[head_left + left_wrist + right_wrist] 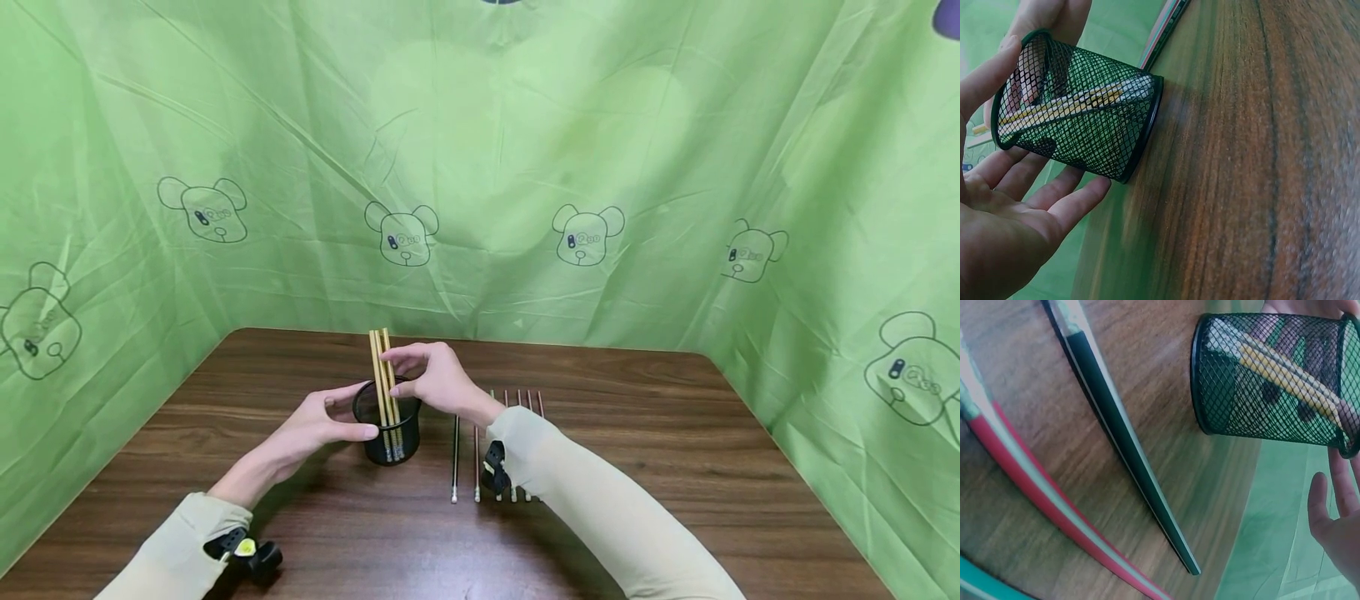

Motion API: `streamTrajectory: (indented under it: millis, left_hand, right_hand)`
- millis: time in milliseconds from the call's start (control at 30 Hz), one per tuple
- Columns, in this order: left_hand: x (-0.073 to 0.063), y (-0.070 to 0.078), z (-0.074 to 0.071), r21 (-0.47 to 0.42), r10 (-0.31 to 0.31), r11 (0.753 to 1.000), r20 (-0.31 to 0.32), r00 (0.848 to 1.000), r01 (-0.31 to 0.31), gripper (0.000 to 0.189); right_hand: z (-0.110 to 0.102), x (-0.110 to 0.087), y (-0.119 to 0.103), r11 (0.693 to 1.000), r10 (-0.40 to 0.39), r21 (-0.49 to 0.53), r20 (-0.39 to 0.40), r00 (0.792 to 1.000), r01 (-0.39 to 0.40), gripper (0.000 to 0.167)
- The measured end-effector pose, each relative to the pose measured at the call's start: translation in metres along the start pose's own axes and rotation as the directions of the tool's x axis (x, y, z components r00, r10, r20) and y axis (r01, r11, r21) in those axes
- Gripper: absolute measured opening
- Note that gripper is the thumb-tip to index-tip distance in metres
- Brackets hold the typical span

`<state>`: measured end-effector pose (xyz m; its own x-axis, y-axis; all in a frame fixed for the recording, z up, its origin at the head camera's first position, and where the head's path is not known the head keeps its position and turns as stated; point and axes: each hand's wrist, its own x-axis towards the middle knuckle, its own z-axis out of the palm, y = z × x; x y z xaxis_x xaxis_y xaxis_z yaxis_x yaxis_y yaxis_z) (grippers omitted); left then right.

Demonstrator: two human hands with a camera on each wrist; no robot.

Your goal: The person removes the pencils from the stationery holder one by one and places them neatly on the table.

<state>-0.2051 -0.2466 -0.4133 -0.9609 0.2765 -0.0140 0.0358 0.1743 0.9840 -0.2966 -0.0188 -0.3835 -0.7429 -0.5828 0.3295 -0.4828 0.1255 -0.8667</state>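
A black mesh pencil cup (pixel 409 438) stands upright on the table, gripped by my left hand (pixel 318 423). My left thumb lies at the near side of the rim, while the other fingers reach around the cup's side in the left wrist view. Several yellow pencils (pixel 378 367) lean inside the cup, their upper ends above the rim and their lower ends visible through the mesh (pixel 1254 419). Over the cup's opening, my right hand (pixel 442 382) pinches a yellow pencil between thumb and fingers.
Right of the cup, a row of pencils lies on the wooden table (pixel 637 450), including a black pencil (pixel 455 458) and a red pencil (pixel 476 462). My right forearm partly covers the row. A teal pencil (pixel 988 581) shows in the right wrist view. Green cloth (pixel 487 167) surrounds the table.
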Motion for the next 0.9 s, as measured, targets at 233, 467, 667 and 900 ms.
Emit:
streamTrajectory:
  millis: [233, 467, 667, 900]
  left_hand:
    - [0.001, 0.0, 0.001, -0.001, 0.015, 1.0, 0.002, 1.0, -0.015, 0.085]
    - [0.001, -0.001, 0.001, 0.014, 0.021, 1.0, -0.005, 1.0, -0.021, 0.084]
    - [0.0, -0.001, 0.001, 0.033, 0.013, 0.999, -0.012, 1.0, -0.013, 0.082]
    - [-0.001, 0.0, 0.0, 0.042, 0.02, 0.999, -0.016, 1.0, -0.019, 0.083]
  right_hand:
    - [-0.007, 0.001, -0.005, 0.999, -0.038, -0.011, -0.041, 0.998, 0.038, 0.053]
    - [-0.008, -0.001, -0.012, 0.997, -0.036, 0.059, -0.097, 0.995, 0.042, 0.052]
    - [-0.009, 0.0, -0.009, 0.997, -0.045, 0.06, -0.143, 0.989, 0.054, 0.047]
    - [-0.013, 0.0, -0.015, 0.997, -0.05, 0.044, -0.16, 0.986, 0.058, 0.05]
